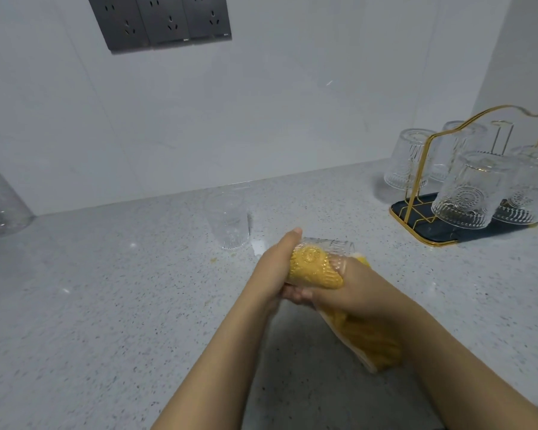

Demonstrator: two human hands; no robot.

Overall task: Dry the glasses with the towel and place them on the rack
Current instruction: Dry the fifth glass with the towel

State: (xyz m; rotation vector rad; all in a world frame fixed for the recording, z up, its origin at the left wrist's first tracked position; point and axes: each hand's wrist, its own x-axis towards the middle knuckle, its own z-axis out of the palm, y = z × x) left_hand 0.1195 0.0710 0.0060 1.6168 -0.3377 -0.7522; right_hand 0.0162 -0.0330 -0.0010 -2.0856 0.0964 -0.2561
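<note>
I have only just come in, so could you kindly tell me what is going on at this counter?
A person is drying a patterned glass with a yellow towel. The left hand grips the glass, held on its side, while the right hand works the towel, part of it stuffed inside. Four glasses sit upside down on the gold rack at the right, with one peg bare. Another glass stands upright on the countertop, not yet dried.

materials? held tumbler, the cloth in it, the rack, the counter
Clear embossed tumbler: looks like pressed glass; transparent, with a medallion and rib pattern.
Yellow towel: soft woven cloth; it bunches inside the tumbler and hangs in folds.
Gold wire rack: thin metal rod with a shiny gold finish, on a dark tray, material unclear.
Grey speckled countertop: polished stone or composite, cannot tell which.
</note>
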